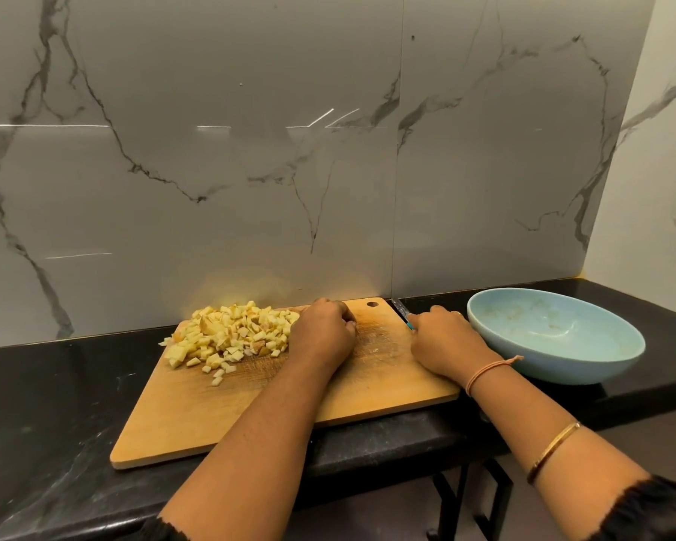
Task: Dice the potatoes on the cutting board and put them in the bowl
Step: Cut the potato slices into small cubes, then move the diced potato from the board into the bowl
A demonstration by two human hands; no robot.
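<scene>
A heap of diced potato pieces lies on the far left part of the wooden cutting board. My left hand rests on the board just right of the heap, fingers curled, and whether it holds anything is hidden. My right hand grips a knife at the board's right edge; its blade points away towards the wall. A light blue bowl stands to the right of the board, with only smears inside.
The board lies on a black stone counter, overhanging its front edge a little. A marble-patterned wall rises right behind the board and bowl. Below the counter's front edge, a dark metal frame shows.
</scene>
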